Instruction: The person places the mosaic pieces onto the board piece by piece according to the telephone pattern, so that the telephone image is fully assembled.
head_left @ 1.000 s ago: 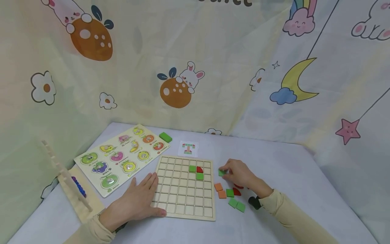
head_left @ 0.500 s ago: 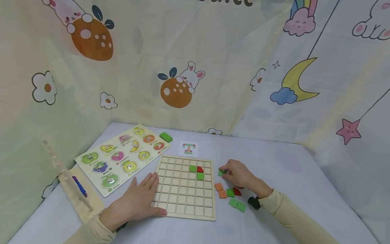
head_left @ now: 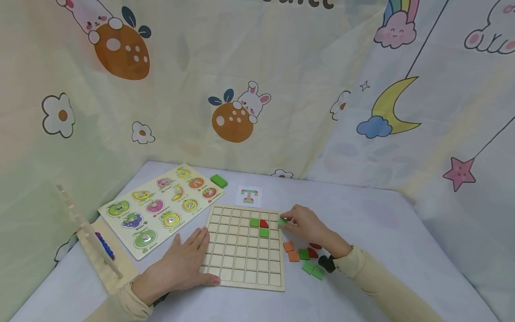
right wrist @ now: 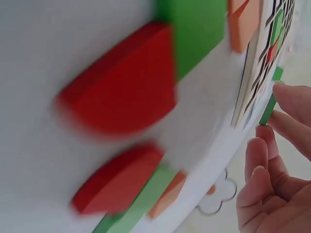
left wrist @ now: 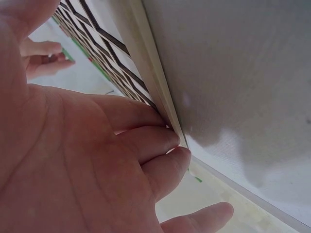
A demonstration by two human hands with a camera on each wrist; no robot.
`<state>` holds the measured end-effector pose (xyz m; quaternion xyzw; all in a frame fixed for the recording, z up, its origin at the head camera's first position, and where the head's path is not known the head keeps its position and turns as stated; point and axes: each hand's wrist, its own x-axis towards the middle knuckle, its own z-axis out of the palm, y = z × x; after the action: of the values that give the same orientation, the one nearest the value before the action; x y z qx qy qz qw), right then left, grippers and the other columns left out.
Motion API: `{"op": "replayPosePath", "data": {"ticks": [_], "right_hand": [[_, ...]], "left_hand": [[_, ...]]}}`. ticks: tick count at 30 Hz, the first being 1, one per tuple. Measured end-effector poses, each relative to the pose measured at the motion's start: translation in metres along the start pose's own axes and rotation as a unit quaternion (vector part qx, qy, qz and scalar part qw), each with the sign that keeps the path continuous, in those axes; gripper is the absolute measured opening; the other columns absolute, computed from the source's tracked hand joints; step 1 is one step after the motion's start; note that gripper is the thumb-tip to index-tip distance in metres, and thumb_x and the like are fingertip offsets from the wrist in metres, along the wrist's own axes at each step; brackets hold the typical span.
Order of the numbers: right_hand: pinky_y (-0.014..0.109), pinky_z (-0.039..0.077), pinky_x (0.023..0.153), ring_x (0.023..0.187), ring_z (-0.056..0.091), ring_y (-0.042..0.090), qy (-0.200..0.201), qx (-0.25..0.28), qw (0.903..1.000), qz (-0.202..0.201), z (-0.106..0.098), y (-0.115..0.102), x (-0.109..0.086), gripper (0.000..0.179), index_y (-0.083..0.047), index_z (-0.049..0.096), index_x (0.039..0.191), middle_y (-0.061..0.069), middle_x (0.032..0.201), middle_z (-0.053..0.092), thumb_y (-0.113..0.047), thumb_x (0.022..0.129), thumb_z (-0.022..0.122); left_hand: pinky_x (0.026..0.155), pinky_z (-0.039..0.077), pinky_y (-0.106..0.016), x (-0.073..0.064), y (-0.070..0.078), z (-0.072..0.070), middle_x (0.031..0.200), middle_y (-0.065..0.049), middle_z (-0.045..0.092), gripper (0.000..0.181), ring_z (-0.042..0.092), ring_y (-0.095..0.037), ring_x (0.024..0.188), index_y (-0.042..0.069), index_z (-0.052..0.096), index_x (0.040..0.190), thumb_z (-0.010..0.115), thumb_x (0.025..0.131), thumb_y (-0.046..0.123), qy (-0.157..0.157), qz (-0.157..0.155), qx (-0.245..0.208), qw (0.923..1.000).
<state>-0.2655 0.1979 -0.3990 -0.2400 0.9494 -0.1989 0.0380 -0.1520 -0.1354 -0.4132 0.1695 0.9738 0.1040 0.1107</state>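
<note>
My right hand (head_left: 304, 222) pinches a green square tile (right wrist: 271, 104) between thumb and fingers, over the right edge of the wooden grid board (head_left: 233, 262). On the board's upper right lie two green square tiles (head_left: 263, 232) and a red quarter-round tile (head_left: 263, 223). My left hand (head_left: 181, 258) rests along the board's left edge with fingers straight; in the left wrist view its fingertips (left wrist: 167, 138) touch the board's side. Right of the board lie loose pieces: orange squares (head_left: 293, 256), green squares (head_left: 318, 273) and red quarter-rounds (head_left: 312, 253).
A small pattern card (head_left: 248, 197) lies behind the board. To the left are a fruit puzzle board (head_left: 161, 208) and a wooden stand with blue beads (head_left: 104, 246). A green block (head_left: 219, 180) sits at the table's back, before a printed cloth backdrop.
My right hand has lifted the green tile from beside the board and moved it left to the board's right edge. The left hand has stayed put.
</note>
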Motion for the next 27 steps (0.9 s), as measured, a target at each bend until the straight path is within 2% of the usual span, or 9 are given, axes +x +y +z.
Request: {"op": "replayPosePath", "data": {"ticks": [8, 17, 20, 27], "right_hand": [[0.028, 0.053, 0.074, 0.092, 0.064, 0.021, -0.002, 0.013, 0.9986, -0.052, 0.009, -0.023, 0.019, 0.032, -0.003, 0.074, 0.124, 0.01, 0.102, 0.069, -0.013, 0.093, 0.075], [0.031, 0.054, 0.077, 0.093, 0.066, 0.023, 0.001, -0.018, 0.9909, -0.133, 0.022, -0.054, 0.046, 0.022, -0.006, 0.078, 0.114, 0.009, 0.098, 0.075, -0.013, 0.093, 0.075], [0.034, 0.056, 0.079, 0.093, 0.067, 0.023, -0.003, -0.015, 0.99, -0.14, 0.026, -0.061, 0.052, 0.022, -0.005, 0.078, 0.113, 0.009, 0.098, 0.076, -0.013, 0.093, 0.076], [0.041, 0.057, 0.087, 0.1, 0.07, 0.024, -0.034, -0.017, 0.9919, -0.121, 0.032, -0.069, 0.06, 0.027, -0.005, 0.076, 0.12, 0.01, 0.109, 0.078, -0.014, 0.095, 0.074]], "left_hand": [[0.114, 0.019, -0.08, 0.0, 0.001, -0.001, 0.168, -0.026, 0.024, 0.124, 0.024, -0.042, 0.157, -0.01, 0.032, 0.155, 0.066, 0.077, 0.08, -0.004, -0.001, 0.005, 1.0], [0.113, 0.02, -0.08, 0.0, 0.001, -0.001, 0.167, -0.026, 0.025, 0.124, 0.025, -0.042, 0.157, -0.01, 0.032, 0.155, 0.067, 0.077, 0.08, 0.001, 0.001, 0.007, 1.0], [0.113, 0.02, -0.08, 0.0, 0.001, -0.001, 0.167, -0.027, 0.026, 0.124, 0.026, -0.042, 0.157, -0.01, 0.032, 0.155, 0.067, 0.077, 0.079, 0.002, 0.001, 0.007, 1.0], [0.113, 0.022, -0.08, 0.001, 0.001, -0.001, 0.167, -0.027, 0.026, 0.125, 0.026, -0.042, 0.156, -0.011, 0.033, 0.155, 0.066, 0.077, 0.081, -0.004, -0.003, 0.015, 0.9999]]}}
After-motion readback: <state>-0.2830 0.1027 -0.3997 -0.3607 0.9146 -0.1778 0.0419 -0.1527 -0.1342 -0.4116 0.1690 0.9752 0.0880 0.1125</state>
